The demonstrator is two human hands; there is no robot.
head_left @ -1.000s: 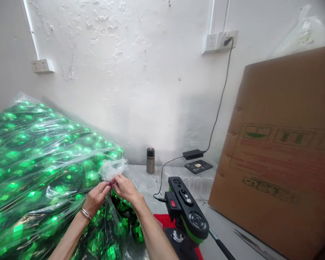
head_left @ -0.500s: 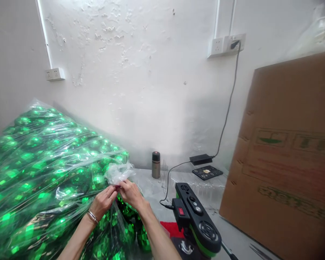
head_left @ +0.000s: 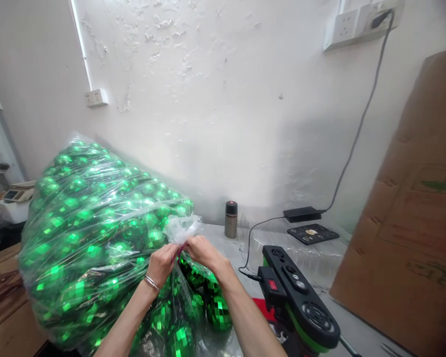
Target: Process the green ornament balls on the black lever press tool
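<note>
A large clear plastic bag bulges with shiny green mirror-faceted balls. Its gathered neck bunches up whitish just above my fingers. Round that neck runs a thin dark-red string, partly hidden by my fingertips. My left hand, with a silver bangle at the wrist, is closed on the string from the left side. From the right, my right hand pinches the string too, its fingers curled close to the bag's neck.
A black and green device with a red switch stands right of my forearm. Behind are a thermos, a power adapter with its cord, and a black patterned tray. A big cardboard box fills the right side.
The view has turned left, so everything sits further right and a door shows at the left. Both hands stay at the bag's neck, with the string now slightly more visible between them.
</note>
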